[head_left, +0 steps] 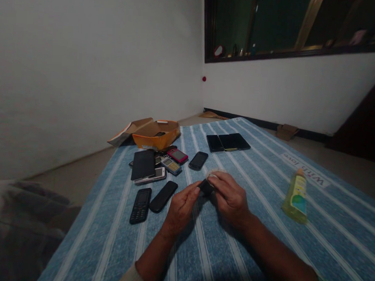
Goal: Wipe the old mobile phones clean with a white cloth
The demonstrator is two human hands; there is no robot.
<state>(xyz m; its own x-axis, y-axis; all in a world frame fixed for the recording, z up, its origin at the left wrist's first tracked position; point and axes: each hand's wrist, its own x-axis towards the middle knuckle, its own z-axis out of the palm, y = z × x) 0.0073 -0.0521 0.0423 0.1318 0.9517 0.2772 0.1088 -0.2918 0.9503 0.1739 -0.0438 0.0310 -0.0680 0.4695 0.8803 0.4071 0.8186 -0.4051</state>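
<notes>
Both my hands meet over the middle of the blue striped cloth (261,168). My left hand (180,208) pinches one end of a small dark phone (205,187). My right hand (230,196) is closed over the phone's other end and over a whitish pad or cloth (213,173) that shows just above its fingers. Most of the phone is hidden by my fingers.
Left of my hands lie several phones: a black keypad phone (140,205), a black bar phone (163,196), a stack (144,165), a red one (177,156). An orange cardboard box (155,135) stands behind them. Three dark smartphones (227,142) lie farther back. A yellow-green bottle (296,196) lies at right.
</notes>
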